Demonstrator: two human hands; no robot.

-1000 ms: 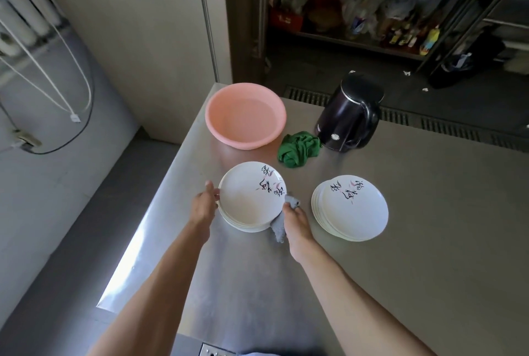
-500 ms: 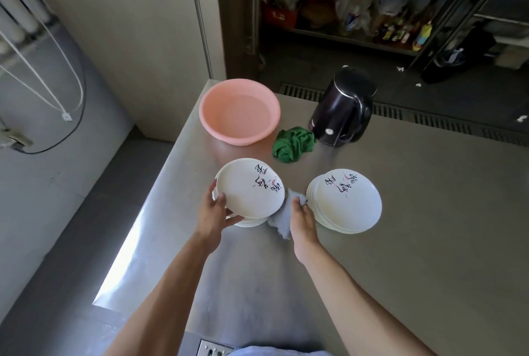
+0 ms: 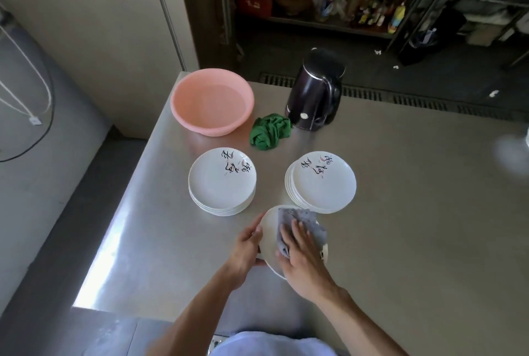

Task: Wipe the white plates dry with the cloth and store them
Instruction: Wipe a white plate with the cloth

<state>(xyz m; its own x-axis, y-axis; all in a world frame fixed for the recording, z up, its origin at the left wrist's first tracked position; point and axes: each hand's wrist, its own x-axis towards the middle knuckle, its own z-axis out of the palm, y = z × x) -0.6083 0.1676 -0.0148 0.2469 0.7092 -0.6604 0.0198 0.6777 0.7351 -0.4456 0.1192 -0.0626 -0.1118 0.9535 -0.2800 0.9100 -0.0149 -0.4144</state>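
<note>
Two stacks of white plates with black calligraphy stand on the steel table: a left stack and a right stack. Nearer to me, a single white plate is held tilted above the table. My left hand grips its left rim. My right hand presses a grey cloth flat against the plate's face, fingers spread. Most of the held plate is hidden under the cloth and hand.
A pink basin sits at the table's far left corner. A crumpled green cloth lies beside a dark electric kettle. The table's left edge drops to the floor. Cluttered shelves stand behind.
My left hand lifted the top plate off the left stack and brought it toward me. My right hand moved the grey cloth from the table onto that plate.
</note>
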